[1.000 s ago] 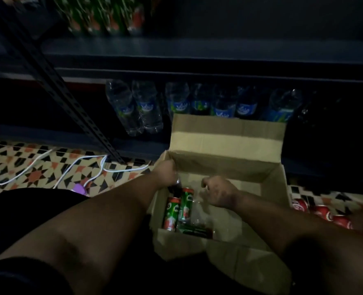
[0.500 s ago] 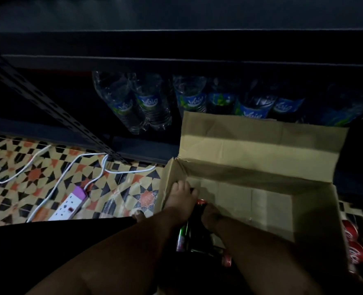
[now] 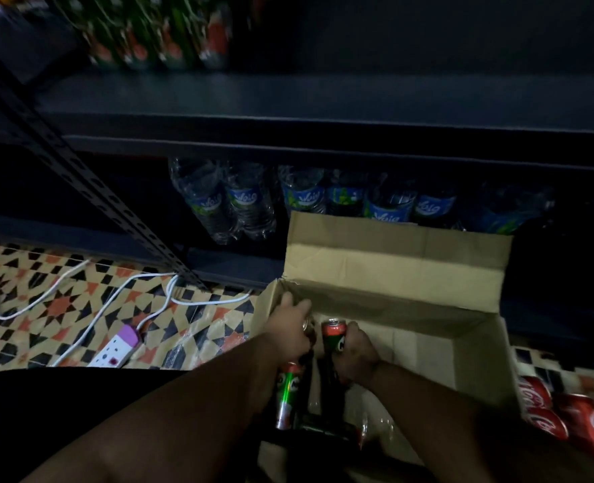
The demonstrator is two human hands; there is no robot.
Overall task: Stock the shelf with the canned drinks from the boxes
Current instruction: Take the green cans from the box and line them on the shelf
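Observation:
An open cardboard box (image 3: pixel 396 270) stands on the floor before the dark shelf (image 3: pixel 323 99). Both my hands are inside its left end. My right hand (image 3: pixel 356 353) grips an upright green and red can (image 3: pixel 333 338) with its red top showing. My left hand (image 3: pixel 290 327) is curled over the top of a dark can (image 3: pixel 307 325) beside it, mostly hidden by the hand. Below, another green can (image 3: pixel 288 395) and a dark one lie in the box. Several green cans (image 3: pixel 156 33) stand blurred on the upper shelf at left.
Water bottles (image 3: pixel 250 203) fill the bottom shelf behind the box. A slanted metal upright (image 3: pixel 79 176) crosses at left. A white power strip (image 3: pixel 116 348) and cables lie on the patterned floor. Red cola cans (image 3: pixel 560 413) lie at the right of the box.
The view tilted up, bringing the upper shelf with green cans back in. My right hand has taken hold of a green and red can and raised it; my left hand stays over a can.

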